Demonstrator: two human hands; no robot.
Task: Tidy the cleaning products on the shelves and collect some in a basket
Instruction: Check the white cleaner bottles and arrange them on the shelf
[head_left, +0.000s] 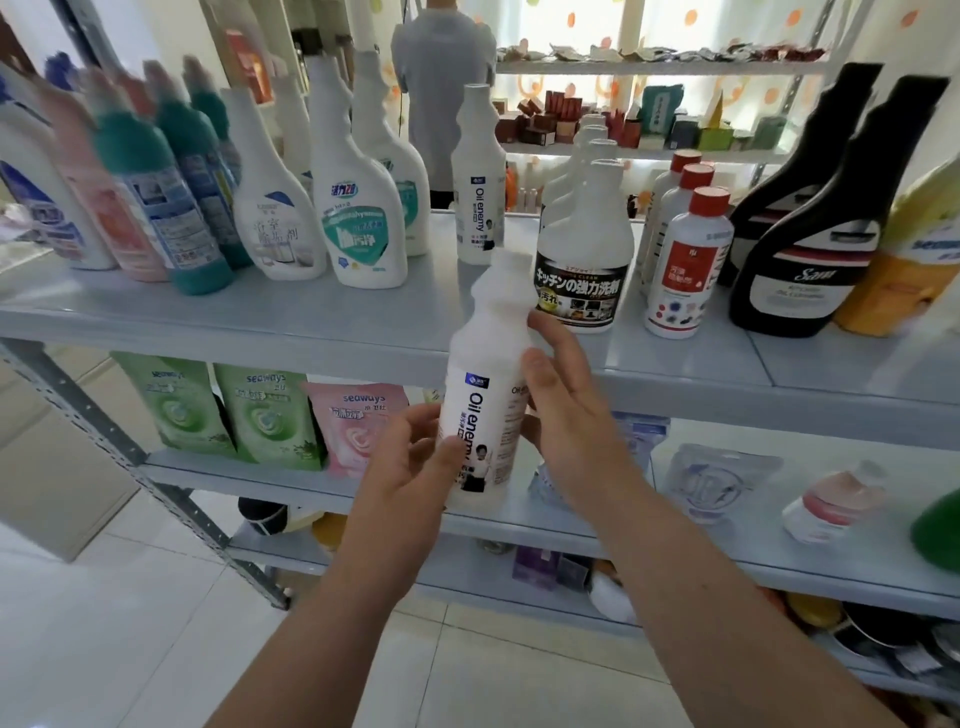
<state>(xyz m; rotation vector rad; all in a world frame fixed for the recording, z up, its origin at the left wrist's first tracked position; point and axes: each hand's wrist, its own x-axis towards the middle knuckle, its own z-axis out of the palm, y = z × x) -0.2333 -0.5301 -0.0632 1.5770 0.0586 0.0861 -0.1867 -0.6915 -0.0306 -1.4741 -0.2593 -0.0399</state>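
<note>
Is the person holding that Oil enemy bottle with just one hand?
No, the left hand and right hand both grip the Oil enemy bottle.

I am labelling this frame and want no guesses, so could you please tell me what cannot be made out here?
- Head view, held Oil enemy bottle: lower label covered by the left hand, right side by the right hand.
- Head view, teal-capped bottles, top left: blurred, labels unreadable.
- Head view, yellow bottle: cut off by the right edge.
- Basket: not in view.
</note>
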